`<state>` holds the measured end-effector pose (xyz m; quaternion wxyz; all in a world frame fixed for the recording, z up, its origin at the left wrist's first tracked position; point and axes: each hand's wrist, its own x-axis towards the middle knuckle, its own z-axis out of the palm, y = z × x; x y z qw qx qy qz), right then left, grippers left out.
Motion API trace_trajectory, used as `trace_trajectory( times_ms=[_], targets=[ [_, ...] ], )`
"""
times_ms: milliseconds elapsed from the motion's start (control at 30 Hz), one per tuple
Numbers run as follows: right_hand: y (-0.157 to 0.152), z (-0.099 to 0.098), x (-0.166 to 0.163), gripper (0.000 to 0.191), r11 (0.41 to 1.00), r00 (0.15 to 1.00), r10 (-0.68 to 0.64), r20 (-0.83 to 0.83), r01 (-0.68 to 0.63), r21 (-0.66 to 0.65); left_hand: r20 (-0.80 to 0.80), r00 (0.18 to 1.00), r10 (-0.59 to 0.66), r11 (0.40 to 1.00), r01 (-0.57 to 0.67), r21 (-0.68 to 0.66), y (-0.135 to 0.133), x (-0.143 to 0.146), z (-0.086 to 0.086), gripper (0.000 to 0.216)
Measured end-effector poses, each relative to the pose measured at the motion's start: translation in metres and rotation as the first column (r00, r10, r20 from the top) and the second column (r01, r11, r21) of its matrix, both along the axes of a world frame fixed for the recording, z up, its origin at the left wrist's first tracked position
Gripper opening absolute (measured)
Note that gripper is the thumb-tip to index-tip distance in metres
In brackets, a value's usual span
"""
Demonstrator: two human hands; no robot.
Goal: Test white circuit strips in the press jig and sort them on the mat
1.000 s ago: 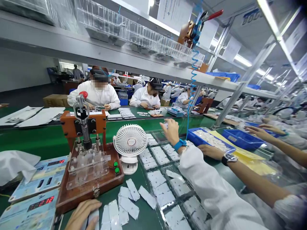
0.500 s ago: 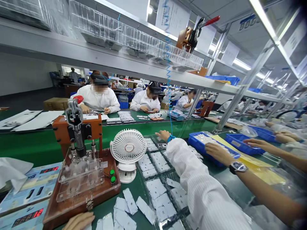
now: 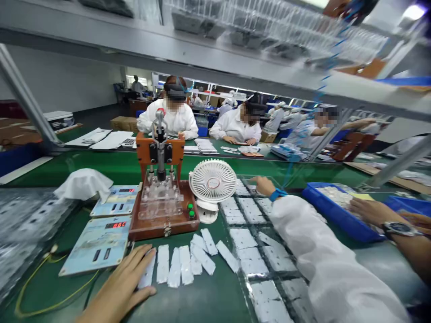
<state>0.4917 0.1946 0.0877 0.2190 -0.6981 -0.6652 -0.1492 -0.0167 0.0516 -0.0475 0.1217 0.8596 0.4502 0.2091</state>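
My left hand lies fingers outstretched on a thin white rectangular plate, partly covering it. Beside it several similar loose plates lie in a rough row on the green mat. My right hand, in a white sleeve with a blue wristband, reaches to the far end of a clear compartment tray of white plates. Its index finger points left; its other fingers are partly hidden, and I see nothing held. Left of the tray stand a white fan and an orange-brown toggle press.
Two light-blue counter boxes with red digits sit left of the press, near a yellow cable. At right, a co-worker's watch-wearing hand is at a blue bin. A metal shelf crosses overhead; people sit opposite.
The view has swung left and down, so the press and fan appear further right. My left hand now shows almost whole, on a plate. My right hand remains at the tray's far end.
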Motion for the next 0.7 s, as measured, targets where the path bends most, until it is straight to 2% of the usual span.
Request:
trace_trajectory(
  times_ms=[67,133,167,200,233,267,333,367,433,500,600,700],
  targets=[
    [-0.010,0.011,-0.011,0.021,0.997,0.999,-0.024,-0.041,0.027,0.075,0.007,1.000,0.003,0.999,-0.003,0.034,-0.006,0.004,0.018,0.063],
    [-0.030,0.022,-0.037,0.030,0.942,0.995,0.025,-0.095,0.008,0.335,0.012,1.000,0.014,0.997,-0.015,0.077,-0.007,0.004,0.042,0.064],
    [-0.044,0.027,-0.056,0.030,0.836,0.987,0.115,-0.115,-0.033,0.548,0.014,1.000,0.021,0.995,-0.023,0.099,-0.005,0.002,0.055,0.064],
    [-0.062,0.031,-0.078,0.028,0.689,0.962,0.264,-0.075,-0.134,0.712,0.025,0.999,0.030,0.990,-0.033,0.136,-0.001,0.001,0.067,0.062],
    [-0.080,0.032,-0.105,0.029,0.606,0.908,0.419,-0.001,-0.279,0.745,0.041,0.998,0.038,0.983,-0.045,0.177,0.006,-0.001,0.078,0.061],
    [-0.099,0.030,-0.133,0.033,0.554,0.822,0.564,0.073,-0.443,0.705,0.059,0.998,0.038,0.974,-0.050,0.222,0.015,-0.002,0.088,0.060],
    [-0.131,0.017,-0.188,0.038,0.507,0.601,0.792,0.108,-0.746,0.433,0.068,0.997,0.027,0.962,-0.044,0.270,0.039,-0.001,0.100,0.058],
    [-0.142,0.006,-0.213,0.036,0.507,0.541,0.839,0.060,-0.817,0.273,0.069,0.997,0.023,0.958,-0.042,0.285,0.053,0.002,0.102,0.057],
    [-0.155,-0.018,-0.252,0.030,0.547,0.545,0.837,-0.049,-0.836,0.033,0.041,0.999,0.019,0.962,-0.030,0.272,0.077,0.009,0.104,0.054],
    [-0.156,-0.041,-0.274,0.043,0.577,0.584,0.804,-0.107,-0.811,-0.096,0.008,1.000,0.008,0.973,-0.009,0.232,0.094,0.017,0.105,0.050],
    [-0.148,-0.062,-0.284,0.046,0.579,0.607,0.782,-0.144,-0.792,-0.193,-0.023,1.000,-0.007,0.988,0.010,0.155,0.103,0.026,0.107,0.048],
    [-0.143,-0.066,-0.283,0.041,0.575,0.608,0.764,-0.215,-0.794,-0.200,-0.027,1.000,0.012,0.991,-0.008,0.137,0.102,0.029,0.109,0.048]
  ],
)
